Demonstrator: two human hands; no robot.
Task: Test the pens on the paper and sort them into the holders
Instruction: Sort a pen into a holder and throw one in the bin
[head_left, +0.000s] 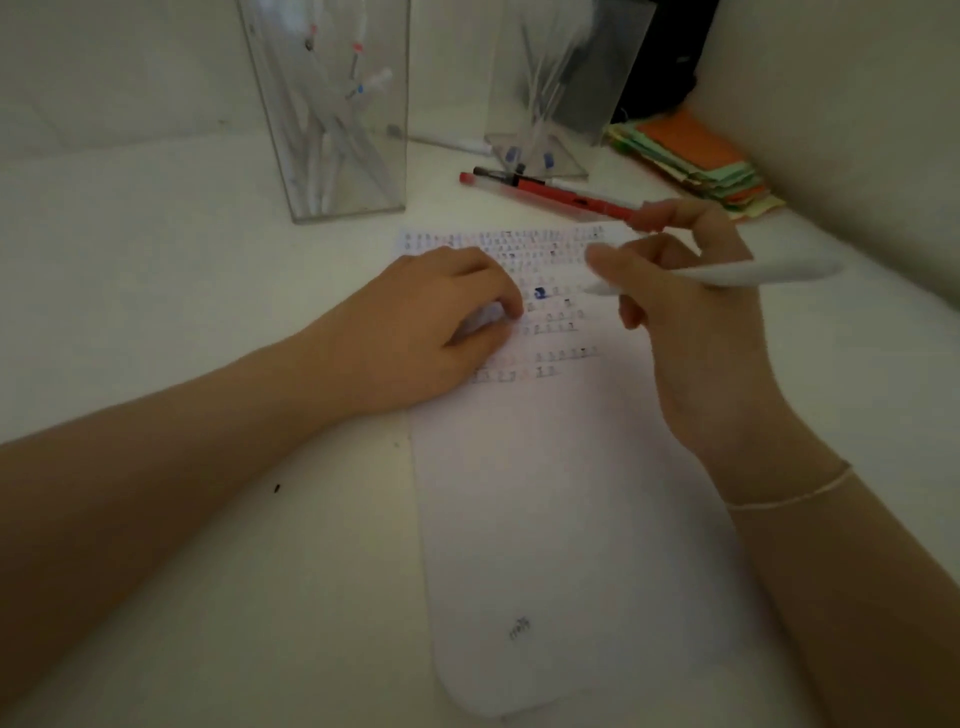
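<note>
I see my left hand (441, 322) lying palm-down on the upper left part of the long white sheet of paper (545, 493), fingers curled loosely together and pressing on the page; it grips nothing. The paper lies flat on the white tabletop (208, 571), and its upper part is covered with rows of small test marks in black, blue and red, with 1 darker blue blot near the middle.

My right hand (696, 312) is raised just above the right edge of the sheet, fingers closed around a white pen (727, 275). The pen lies nearly level, its tip pointing left over the marked rows and its back end sticking out to the right. Whether the tip touches the paper I cannot tell. A thin pale bracelet (795, 493) circles that wrist.

Beyond the paper, 2 clear rectangular plastic holders stand upright: the left holder (332, 119) is packed with white pens, and the right holder (561, 93) has several more. Between the right holder and the sheet lie loose pens, among them a red-barrelled pen (566, 200). Another white pen (457, 144) lies between the 2 holders. A stack of coloured sticky notes (701, 161), orange, green and yellow, sits near the back right corner.
</note>
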